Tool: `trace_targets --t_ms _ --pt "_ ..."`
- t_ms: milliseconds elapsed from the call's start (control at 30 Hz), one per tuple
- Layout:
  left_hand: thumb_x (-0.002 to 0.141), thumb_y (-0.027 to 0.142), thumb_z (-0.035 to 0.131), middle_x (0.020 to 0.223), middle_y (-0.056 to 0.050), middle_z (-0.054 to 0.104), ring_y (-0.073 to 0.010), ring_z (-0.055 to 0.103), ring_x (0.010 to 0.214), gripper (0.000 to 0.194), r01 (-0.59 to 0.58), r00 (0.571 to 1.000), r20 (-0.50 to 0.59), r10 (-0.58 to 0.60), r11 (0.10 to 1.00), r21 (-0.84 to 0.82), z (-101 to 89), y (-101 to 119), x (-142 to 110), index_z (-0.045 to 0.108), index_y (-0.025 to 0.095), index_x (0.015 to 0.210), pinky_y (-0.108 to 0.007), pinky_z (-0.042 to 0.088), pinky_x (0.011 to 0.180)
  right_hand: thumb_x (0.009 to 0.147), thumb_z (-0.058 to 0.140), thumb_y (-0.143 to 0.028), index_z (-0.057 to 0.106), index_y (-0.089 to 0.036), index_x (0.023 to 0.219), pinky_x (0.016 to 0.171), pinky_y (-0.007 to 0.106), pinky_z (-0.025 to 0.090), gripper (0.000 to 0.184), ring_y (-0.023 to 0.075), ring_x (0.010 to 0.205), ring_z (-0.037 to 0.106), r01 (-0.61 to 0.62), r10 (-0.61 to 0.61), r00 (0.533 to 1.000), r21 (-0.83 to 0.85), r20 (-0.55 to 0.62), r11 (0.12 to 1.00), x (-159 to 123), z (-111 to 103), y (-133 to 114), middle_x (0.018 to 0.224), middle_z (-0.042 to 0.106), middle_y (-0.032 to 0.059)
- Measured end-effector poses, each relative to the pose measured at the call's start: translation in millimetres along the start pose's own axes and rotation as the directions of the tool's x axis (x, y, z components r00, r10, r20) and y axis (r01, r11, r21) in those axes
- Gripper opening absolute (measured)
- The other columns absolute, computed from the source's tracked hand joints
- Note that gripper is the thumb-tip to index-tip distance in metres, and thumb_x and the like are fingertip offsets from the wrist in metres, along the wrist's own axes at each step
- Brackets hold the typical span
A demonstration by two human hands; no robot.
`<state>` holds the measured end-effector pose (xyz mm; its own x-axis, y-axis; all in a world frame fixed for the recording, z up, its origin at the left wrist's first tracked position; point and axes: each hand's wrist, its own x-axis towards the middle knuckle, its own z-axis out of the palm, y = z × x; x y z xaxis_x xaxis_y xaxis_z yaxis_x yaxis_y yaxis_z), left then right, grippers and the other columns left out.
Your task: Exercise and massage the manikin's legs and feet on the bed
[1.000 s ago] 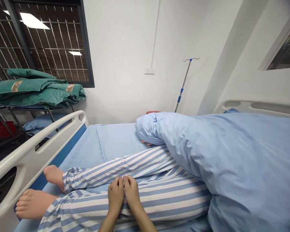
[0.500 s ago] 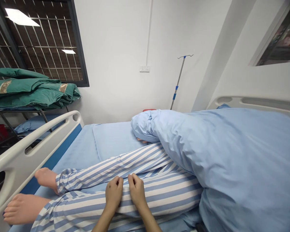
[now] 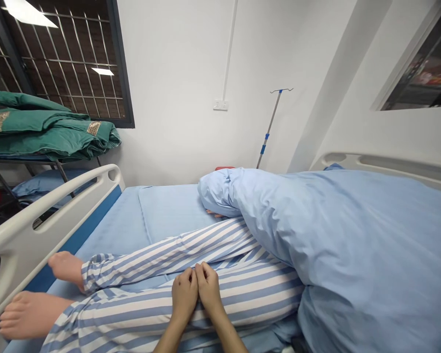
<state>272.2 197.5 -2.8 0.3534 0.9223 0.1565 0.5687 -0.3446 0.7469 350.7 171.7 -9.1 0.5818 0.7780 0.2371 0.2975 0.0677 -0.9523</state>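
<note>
My left hand (image 3: 184,293) and my right hand (image 3: 208,288) rest side by side, touching, over the near thigh or knee of a figure lying on the bed. Both are closed with knuckles up; the fingertips are hidden, so whether they pinch cloth I cannot tell. Beneath them are blue-and-white striped trousers (image 3: 257,289). Two smooth, bare feet (image 3: 33,314), manikin-like, point left. A light-blue quilt (image 3: 316,220) is folded back to the right over the upper body. Some fingers of the figure (image 3: 215,214) peek out under the quilt's edge.
The bed has a cream footboard (image 3: 69,196) at left and a headboard (image 3: 400,164) at right. Beyond it stand an IV pole (image 3: 270,127) and a wall socket (image 3: 220,105). Green folded bedding (image 3: 51,132) lies on a rack by the barred window (image 3: 69,59).
My left hand has moved right until it meets my right hand, which has hardly shifted. The camera view has tilted slightly; the legs and quilt look unchanged.
</note>
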Motion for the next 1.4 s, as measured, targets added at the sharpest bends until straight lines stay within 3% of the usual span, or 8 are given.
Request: trace_targets --t_ms 233,433,667,767,833,967,1133,1400 --pt "0.085 0.028 0.035 0.061 -0.003 0.061 -0.0138 0.051 0.059 0.031 -0.011 1.000 -0.010 0.012 0.997 0.082 2.4 1 2 0.051 0.019 0.060 -0.025 0.025 0.059 0.085 0.041 -0.038 0.029 -0.020 0.055 0.050 0.024 0.022 0.037 0.0097 0.050 0.031 0.083 -0.063 0.992 -0.198 0.109 0.977 6 -22 -15 0.050 0.030 -0.0057" --pt "0.083 0.028 0.038 0.056 -0.002 0.057 -0.0126 0.047 0.056 0.030 -0.043 0.999 -0.027 0.047 0.990 0.131 5.8 1 1 0.048 0.019 0.056 -0.026 0.022 0.057 0.087 0.039 -0.035 0.034 -0.020 0.058 0.052 0.025 0.020 0.033 0.0099 0.049 0.034 0.149 -0.117 0.986 -0.305 0.122 0.941 -2 -32 -2 0.050 0.036 -0.0053" --pt "0.080 0.037 0.039 0.047 0.004 0.039 -0.0100 0.036 0.051 0.035 0.018 0.996 -0.087 -0.033 0.986 -0.163 4.3 15 2 0.036 0.019 0.050 -0.024 0.025 0.055 0.086 0.041 -0.033 0.030 -0.020 0.055 0.051 0.024 0.021 0.036 0.0088 0.049 0.031 0.119 -0.113 0.993 -0.192 0.041 0.974 -1 -32 -3 0.049 0.030 -0.0064" --pt "0.079 0.041 0.039 0.046 0.005 0.035 -0.0101 0.035 0.051 0.036 0.067 0.990 -0.094 -0.106 0.937 -0.343 14.1 28 5 0.034 0.020 0.050 -0.023 0.027 0.052 0.086 0.041 -0.034 0.029 -0.020 0.054 0.050 0.023 0.023 0.036 0.0086 0.050 0.030 0.081 -0.082 0.997 -0.079 -0.008 0.994 1 -37 -5 0.050 0.029 -0.0064" --pt "0.079 0.043 0.038 0.047 0.004 0.039 -0.0105 0.036 0.051 0.036 0.070 0.990 -0.086 -0.109 0.925 -0.372 23.3 33 6 0.037 0.020 0.051 -0.023 0.027 0.052 0.086 0.040 -0.035 0.030 -0.020 0.055 0.049 0.022 0.025 0.036 0.0086 0.051 0.031 0.054 -0.054 0.998 0.000 -0.031 0.999 1 -39 -4 0.051 0.030 -0.0063" --pt "0.078 0.040 0.038 0.048 0.003 0.045 -0.0112 0.038 0.051 0.034 0.033 0.994 -0.093 -0.056 0.970 -0.239 35.4 32 4 0.041 0.019 0.052 -0.024 0.027 0.052 0.085 0.042 -0.035 0.031 -0.020 0.056 0.049 0.021 0.027 0.034 0.0085 0.052 0.031 0.020 -0.016 0.998 0.067 -0.064 0.998 1 -39 -4 0.052 0.031 -0.0062" --pt "0.080 0.037 0.035 0.047 0.002 0.045 -0.0109 0.037 0.049 0.033 -0.015 0.998 -0.063 0.004 0.986 -0.165 31.4 28 3 0.040 0.020 0.052 -0.024 0.026 0.052 0.083 0.043 -0.031 0.031 -0.020 0.054 0.048 0.021 0.025 0.033 0.0079 0.050 0.031 0.011 -0.008 0.996 0.032 -0.084 0.999 1 -38 -11 0.051 0.030 -0.0066" --pt "0.080 0.031 0.040 0.048 0.003 0.044 -0.0107 0.035 0.052 0.029 -0.033 0.999 0.012 0.034 0.998 -0.060 30.9 33 2 0.039 0.019 0.054 -0.024 0.025 0.055 0.080 0.044 -0.026 0.035 -0.019 0.051 0.048 0.022 0.022 0.031 0.0073 0.046 0.031 0.114 -0.124 0.992 -0.274 -0.018 0.955 4 -66 -18 0.047 0.031 -0.0070"
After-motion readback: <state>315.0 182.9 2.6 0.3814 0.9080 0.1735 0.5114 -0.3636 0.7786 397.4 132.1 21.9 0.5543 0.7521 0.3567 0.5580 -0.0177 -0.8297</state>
